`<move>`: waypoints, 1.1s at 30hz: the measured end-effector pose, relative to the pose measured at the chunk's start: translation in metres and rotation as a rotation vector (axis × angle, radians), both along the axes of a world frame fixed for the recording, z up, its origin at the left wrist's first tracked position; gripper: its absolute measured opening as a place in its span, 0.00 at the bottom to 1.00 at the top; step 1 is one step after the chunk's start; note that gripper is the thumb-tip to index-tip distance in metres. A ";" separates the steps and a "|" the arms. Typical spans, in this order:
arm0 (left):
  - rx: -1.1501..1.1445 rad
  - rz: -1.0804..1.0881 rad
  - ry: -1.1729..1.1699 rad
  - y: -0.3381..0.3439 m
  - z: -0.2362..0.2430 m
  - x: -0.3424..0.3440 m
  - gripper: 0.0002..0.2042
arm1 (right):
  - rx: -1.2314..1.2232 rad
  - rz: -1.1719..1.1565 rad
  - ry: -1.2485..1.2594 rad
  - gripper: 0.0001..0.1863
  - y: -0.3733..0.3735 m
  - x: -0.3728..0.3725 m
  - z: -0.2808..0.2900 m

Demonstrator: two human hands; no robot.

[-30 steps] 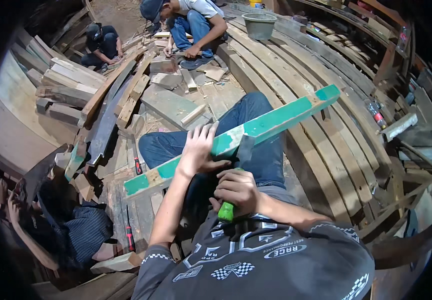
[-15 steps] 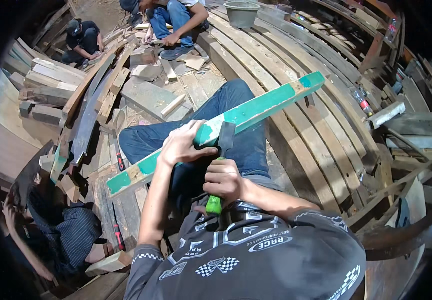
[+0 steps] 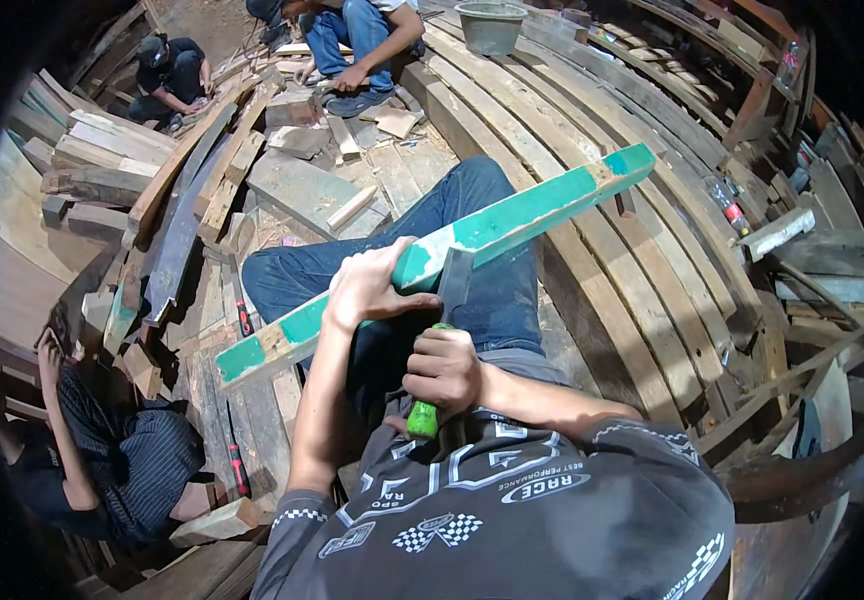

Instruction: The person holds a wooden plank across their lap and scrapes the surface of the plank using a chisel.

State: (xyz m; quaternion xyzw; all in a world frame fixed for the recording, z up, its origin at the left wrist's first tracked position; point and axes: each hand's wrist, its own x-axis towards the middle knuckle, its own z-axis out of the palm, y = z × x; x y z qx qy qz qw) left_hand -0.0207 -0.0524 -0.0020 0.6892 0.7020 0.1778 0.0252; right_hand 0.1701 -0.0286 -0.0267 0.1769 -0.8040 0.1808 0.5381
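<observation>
A long wooden beam (image 3: 532, 205) with patchy green paint lies slantwise across my lap, its right end farther from me. My left hand (image 3: 367, 287) is wrapped over the beam left of its middle, with the thumb along its near side. My right hand (image 3: 442, 370) is closed around the green handle (image 3: 423, 418) of a chisel. The chisel's wide flat blade (image 3: 458, 275) points away from me, its far edge at the beam's near side, just right of my left thumb. Whether the edge bites into the wood I cannot tell.
Two screwdrivers with red-and-black handles lie on the planks at left, one nearer (image 3: 239, 470) and one farther (image 3: 244, 318). Curved timbers (image 3: 602, 260) run along the right, with a grey bucket (image 3: 491, 28) at the back. Wood pieces (image 3: 102, 185) are piled left. Several people work nearby.
My right hand has drawn the chisel slightly back toward me. My left hand and the beam stay almost the same. At the lower left, another person's hand has risen.
</observation>
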 end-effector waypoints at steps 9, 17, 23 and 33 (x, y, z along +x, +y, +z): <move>-0.224 -0.007 -0.170 0.008 0.010 -0.004 0.43 | 0.046 -0.041 -0.087 0.26 0.001 0.000 -0.001; -0.135 -0.056 -0.135 0.017 0.002 -0.008 0.42 | 0.003 -0.023 -0.080 0.26 0.004 0.000 0.002; -0.096 -0.064 -0.117 0.017 -0.003 -0.009 0.42 | 0.032 -0.037 -0.090 0.26 0.004 -0.002 0.000; -0.071 -0.011 -0.106 0.017 -0.007 -0.007 0.38 | 0.009 -0.029 -0.070 0.26 0.012 -0.005 0.005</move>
